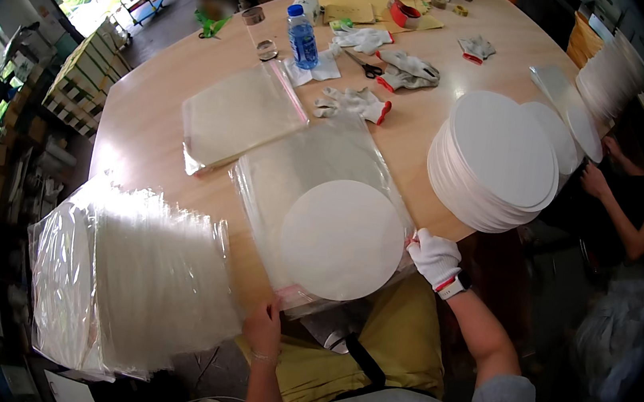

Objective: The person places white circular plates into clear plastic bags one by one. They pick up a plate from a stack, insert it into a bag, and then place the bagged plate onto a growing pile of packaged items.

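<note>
A white round board (342,240) lies at the near edge of a stack of clear plastic bags (320,149) in front of me. Whether it is inside the top bag or on it, I cannot tell. My bare left hand (264,329) is closed at the near left corner of the top bag, by its pinkish strip. At the opposite corner, just right of the board, my right hand (435,259) in a white glove pinches the bag's edge. A watch is on that wrist.
Filled clear bags (143,283) are piled at left, and another bag stack (248,112) lies beyond. White round boards (500,155) are stacked at right. Gloves (354,104), scissors (365,65) and a water bottle (302,38) stand farther back. Another person's hands (600,175) work at the right.
</note>
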`<state>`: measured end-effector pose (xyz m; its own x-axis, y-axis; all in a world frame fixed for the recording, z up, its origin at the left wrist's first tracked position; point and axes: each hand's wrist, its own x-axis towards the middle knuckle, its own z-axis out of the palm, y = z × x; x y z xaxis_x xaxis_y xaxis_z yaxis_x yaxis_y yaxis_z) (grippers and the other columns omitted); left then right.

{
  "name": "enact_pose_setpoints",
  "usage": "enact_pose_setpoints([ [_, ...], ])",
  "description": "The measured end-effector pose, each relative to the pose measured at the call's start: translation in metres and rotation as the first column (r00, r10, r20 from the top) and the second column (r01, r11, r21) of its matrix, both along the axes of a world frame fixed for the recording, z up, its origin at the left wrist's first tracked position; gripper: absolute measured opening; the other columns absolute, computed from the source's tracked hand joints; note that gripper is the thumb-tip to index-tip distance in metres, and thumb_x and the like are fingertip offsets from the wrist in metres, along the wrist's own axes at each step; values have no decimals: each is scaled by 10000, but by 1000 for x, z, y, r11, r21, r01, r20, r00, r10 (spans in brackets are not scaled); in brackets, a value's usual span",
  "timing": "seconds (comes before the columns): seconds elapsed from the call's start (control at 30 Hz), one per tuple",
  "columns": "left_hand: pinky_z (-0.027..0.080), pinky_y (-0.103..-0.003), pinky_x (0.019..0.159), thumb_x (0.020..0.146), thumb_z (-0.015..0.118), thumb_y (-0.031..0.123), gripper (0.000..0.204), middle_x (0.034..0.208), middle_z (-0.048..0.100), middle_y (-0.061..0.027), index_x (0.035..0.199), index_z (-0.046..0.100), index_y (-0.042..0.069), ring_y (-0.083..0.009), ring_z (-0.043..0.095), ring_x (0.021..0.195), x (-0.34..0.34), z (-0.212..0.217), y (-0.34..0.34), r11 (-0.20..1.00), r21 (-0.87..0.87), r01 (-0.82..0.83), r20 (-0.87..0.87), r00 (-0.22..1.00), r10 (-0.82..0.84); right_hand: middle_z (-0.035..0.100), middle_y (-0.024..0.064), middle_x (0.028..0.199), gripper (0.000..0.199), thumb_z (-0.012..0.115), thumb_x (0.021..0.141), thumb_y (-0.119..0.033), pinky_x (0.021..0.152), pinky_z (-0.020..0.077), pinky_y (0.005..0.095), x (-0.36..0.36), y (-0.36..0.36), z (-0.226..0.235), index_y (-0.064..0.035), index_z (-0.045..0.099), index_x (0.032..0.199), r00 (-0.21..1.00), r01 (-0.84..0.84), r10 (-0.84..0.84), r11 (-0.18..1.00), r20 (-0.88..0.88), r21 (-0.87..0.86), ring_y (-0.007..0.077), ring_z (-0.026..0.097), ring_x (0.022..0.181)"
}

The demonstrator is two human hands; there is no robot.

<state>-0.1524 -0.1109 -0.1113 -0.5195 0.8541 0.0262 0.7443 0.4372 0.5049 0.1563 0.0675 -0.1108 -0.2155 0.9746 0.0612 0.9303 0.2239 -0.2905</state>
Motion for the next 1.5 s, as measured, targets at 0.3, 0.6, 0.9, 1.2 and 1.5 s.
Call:
enact_pose_setpoints([
  [0.3, 458, -270, 608, 895, 567, 336, 269, 824, 613, -9, 921, 555, 68, -146, 599, 733, 84, -45, -7, 938, -101, -333, 994, 6, 109, 592, 134, 589, 188, 532, 800, -314, 503, 434, 485, 2, -1, -1, -127, 547, 795, 1000, -14, 14, 997, -3, 76, 340, 580, 536],
  [0.6, 470, -430, 771, 946, 419, 402, 349, 1051, 587, -61, 1141, 502, 124, -231, 559, 989, 88, -84, -26, 771, -49, -635, 865, -413, -285, 583, 158, 595, 249, 490, 821, -355, 514, 418, 511, 11, 0, -25, -119, 546, 767, 1000, -28, 26, 994, 12, 108, 368, 571, 550],
  [0.9, 519, -317, 687, 876, 582, 107, 203, 960, 628, -56, 1070, 547, 57, -185, 621, 825, 109, -28, 5, 851, -8, -525, 981, -171, -97, 606, 149, 644, 252, 477, 819, -340, 599, 442, 494, 29, -5, -11, -100, 551, 835, 958, -41, 19, 997, -286, -69, 371, 592, 672],
  [1.2, 533, -277, 666, 856, 611, 99, 184, 895, 638, -69, 1014, 574, 13, -161, 624, 761, 69, 34, -15, 886, 304, -350, 953, 103, -287, 593, 51, 858, 471, 504, 854, -141, 664, 434, 208, -8, -50, 33, 1, 416, 1295, 770, -239, -101, 870, -630, -431, 88, 530, 683],
  [1.5, 492, -244, 704, 858, 602, 49, 198, 901, 640, -51, 1046, 586, -9, -99, 593, 795, 16, 180, -62, 780, 626, 3, 646, 558, -521, 542, -2, 834, 392, 442, 841, 22, 703, 438, 214, -78, -65, 69, -7, 497, 1229, 96, -531, -67, 840, -993, -109, 83, 515, 778],
])
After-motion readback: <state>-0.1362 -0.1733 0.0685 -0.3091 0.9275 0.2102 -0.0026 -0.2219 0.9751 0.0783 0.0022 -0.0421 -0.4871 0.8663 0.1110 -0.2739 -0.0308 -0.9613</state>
